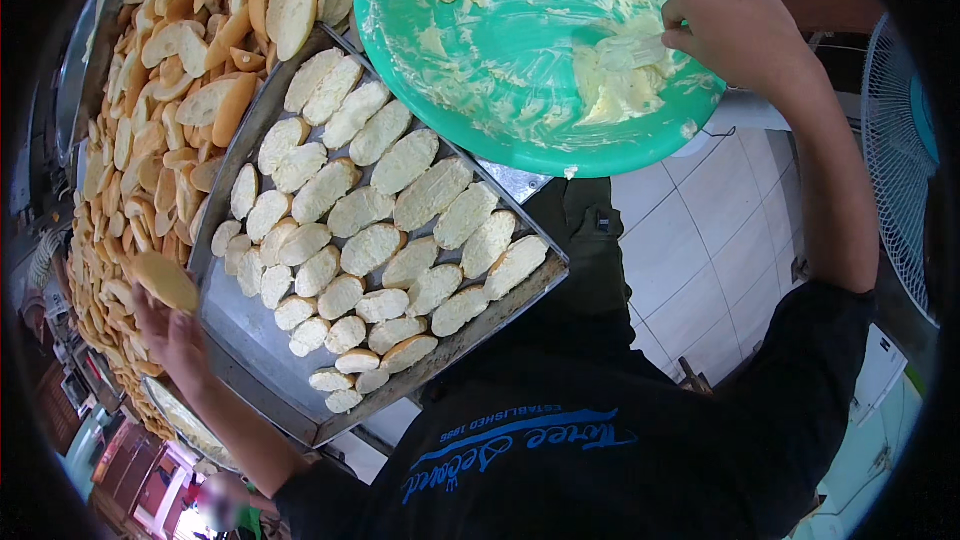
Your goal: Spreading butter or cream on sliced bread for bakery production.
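Note:
My left hand [176, 335] grips a slice of bread [165, 281] beside the left edge of a metal tray [250, 340]. My right hand [738, 32] is closed on a pale, flat spreader [632, 51] smeared with cream. The spreader's blade rests in a lump of pale yellow spread [612, 90] inside a large green basin [480, 145]. Streaks of the spread coat the basin's bottom and walls. Slanting rows of coated bread slices [430, 192] lie spread side up over much of the tray, while bare metal shows along its left and lower-left part.
A big heap of plain bread slices [150, 145] lies left of the tray and beyond it. A fan [900, 130] stands at the far right, near my right arm. Tiled floor [700, 230] shows below the basin. Another person [222, 500] is in the background, lower left.

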The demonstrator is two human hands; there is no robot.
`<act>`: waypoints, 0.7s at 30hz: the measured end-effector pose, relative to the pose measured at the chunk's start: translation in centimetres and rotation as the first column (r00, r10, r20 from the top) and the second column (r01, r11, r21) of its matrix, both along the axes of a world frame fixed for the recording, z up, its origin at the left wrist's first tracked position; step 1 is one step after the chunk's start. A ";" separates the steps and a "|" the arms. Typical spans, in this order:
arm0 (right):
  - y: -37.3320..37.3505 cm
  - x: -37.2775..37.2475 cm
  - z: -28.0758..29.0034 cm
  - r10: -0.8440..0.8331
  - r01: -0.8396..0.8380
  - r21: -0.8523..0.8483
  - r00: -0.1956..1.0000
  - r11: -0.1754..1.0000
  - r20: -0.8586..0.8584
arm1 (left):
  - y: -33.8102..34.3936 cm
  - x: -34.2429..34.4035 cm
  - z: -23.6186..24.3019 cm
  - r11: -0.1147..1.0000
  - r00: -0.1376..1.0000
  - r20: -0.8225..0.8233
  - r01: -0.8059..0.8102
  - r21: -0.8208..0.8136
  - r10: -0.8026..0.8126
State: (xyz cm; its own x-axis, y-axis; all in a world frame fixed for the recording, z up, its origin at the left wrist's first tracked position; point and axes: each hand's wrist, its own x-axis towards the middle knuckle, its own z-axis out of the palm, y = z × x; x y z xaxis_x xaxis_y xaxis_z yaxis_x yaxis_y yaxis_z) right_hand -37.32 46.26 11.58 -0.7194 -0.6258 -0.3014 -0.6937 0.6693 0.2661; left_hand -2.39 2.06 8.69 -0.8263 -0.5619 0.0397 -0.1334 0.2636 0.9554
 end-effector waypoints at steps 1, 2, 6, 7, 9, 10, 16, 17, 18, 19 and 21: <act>-0.1 0.1 0.0 -0.006 0.006 0.007 1.000 1.000 0.002 | 0.5 0.9 -0.5 0.997 1.000 -0.008 0.001 0.078 -0.001; -0.4 0.1 0.1 -0.005 0.005 0.006 1.000 1.000 0.005 | 1.2 2.0 -0.4 0.989 1.000 -0.014 -0.004 0.148 0.006; -0.4 -0.5 0.4 0.021 -0.021 0.017 1.000 1.000 0.008 | 3.3 4.3 0.0 0.967 0.994 -0.065 -0.068 0.246 0.086; 0.2 -1.1 0.6 0.048 -0.049 -0.022 0.998 0.999 -0.034 | 3.4 4.8 0.0 0.967 0.994 -0.069 -0.067 0.247 0.086; 1.0 -1.6 1.1 0.073 -0.077 -0.057 0.994 0.995 -0.080 | 3.6 5.7 0.0 0.963 0.992 -0.058 -0.096 0.254 0.114; 1.3 -1.7 1.4 0.029 -0.041 -0.069 0.987 0.997 -0.161 | 3.8 6.0 0.0 0.962 0.992 -0.062 -0.093 0.257 0.112; -2.8 -1.1 4.1 -0.163 0.210 0.300 0.971 0.931 -0.173 | 4.8 7.6 -0.2 0.940 0.992 -0.054 -0.089 0.329 0.113; -2.4 -1.4 3.6 -0.097 0.146 0.272 0.978 0.951 -0.185 | 5.2 7.8 -0.3 0.940 0.993 -0.047 -0.082 0.331 0.104; -2.2 -1.5 3.5 -0.092 0.142 0.273 0.978 0.952 -0.188 | 5.5 7.8 -0.3 0.940 0.995 -0.040 -0.077 0.332 0.095; -2.2 -1.6 3.5 0.083 -0.012 0.238 0.953 0.971 -0.291 | 6.0 7.8 -0.3 0.939 0.994 -0.042 -0.082 0.333 0.102; -0.8 -2.7 2.3 0.242 -0.162 0.225 0.885 0.961 -0.397 | 6.8 7.5 -0.3 0.942 0.986 -0.020 -0.149 0.300 0.163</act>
State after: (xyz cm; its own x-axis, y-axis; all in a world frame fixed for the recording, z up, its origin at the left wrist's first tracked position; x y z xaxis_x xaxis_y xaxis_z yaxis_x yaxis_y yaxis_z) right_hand -40.01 45.50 13.92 -0.6668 -0.7350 -0.1233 -0.6066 0.4391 0.6627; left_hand 5.07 8.90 8.40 -0.7285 -0.6755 -0.1139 -0.1060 -0.0531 0.9930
